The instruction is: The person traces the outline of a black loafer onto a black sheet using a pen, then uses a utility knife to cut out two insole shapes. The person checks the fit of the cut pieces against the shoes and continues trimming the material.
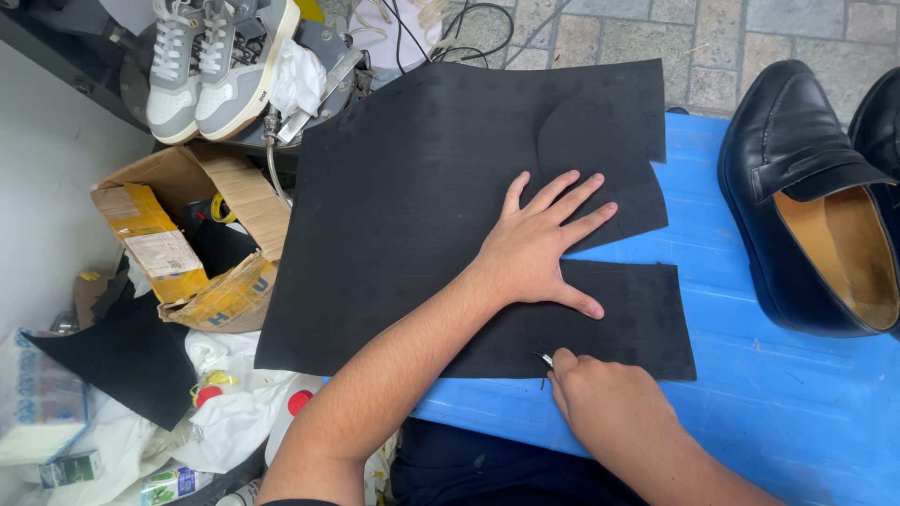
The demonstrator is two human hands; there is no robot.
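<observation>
Beside the black rubber sheet [422, 215], the right hand [600, 398] hides most of a small blade [545, 360]; the second black shoe [881, 122] is cut off.

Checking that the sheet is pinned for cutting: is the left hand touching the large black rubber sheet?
Touching. The head view shows the left hand pressed flat, fingers spread, on the large black rubber sheet with no gap beneath the palm.

left hand [536, 251]: bare, no glove, no ring or watch showing
left forearm: bare up to the elbow, no sleeve on it
right hand [600, 398]: bare, no glove, no ring showing
right forearm: bare, no sleeve in view
clothing: dark navy fabric at the lap, a sliver of black beside the left elbow
</observation>
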